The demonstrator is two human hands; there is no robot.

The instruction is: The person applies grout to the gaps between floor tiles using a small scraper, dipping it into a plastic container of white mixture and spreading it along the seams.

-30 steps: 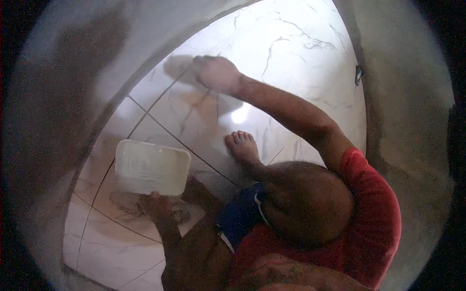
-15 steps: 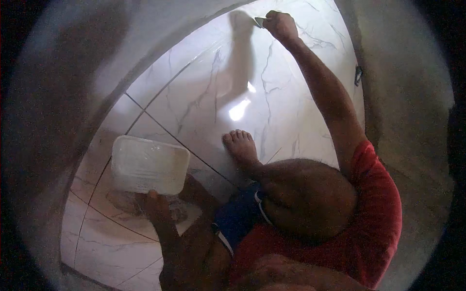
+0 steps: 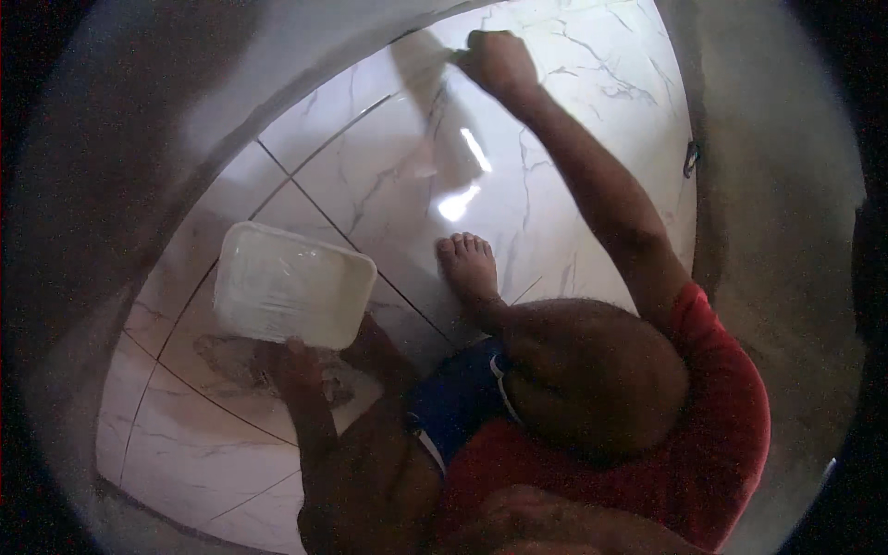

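My left hand [image 3: 301, 365] is closed on the near edge of a white rectangular plastic tub [image 3: 356, 296]; its fingers are partly hidden beneath. Pale, smeared residue shows across the tub's inside. My right arm reaches far forward, and my right hand [image 3: 504, 65] is closed around a small flat scraper [image 3: 459, 57]. Only a bit of the scraper shows at the fingertips, blurred, close to the far tiles near the wall. Whether it touches the floor I cannot tell.
Large white marbled tiles [image 3: 573, 213] with dark joint lines cover the floor. A grey wall [image 3: 213, 83] curves along the left and far side, another [image 3: 777, 231] along the right. A small dark object [image 3: 691, 159] lies by the right wall. My bare foot [image 3: 470, 268] rests mid-floor.
My right hand has moved left and slightly nearer with the scraper. The tub in my left hand sits a little farther forward in the picture; the view has shifted slightly.
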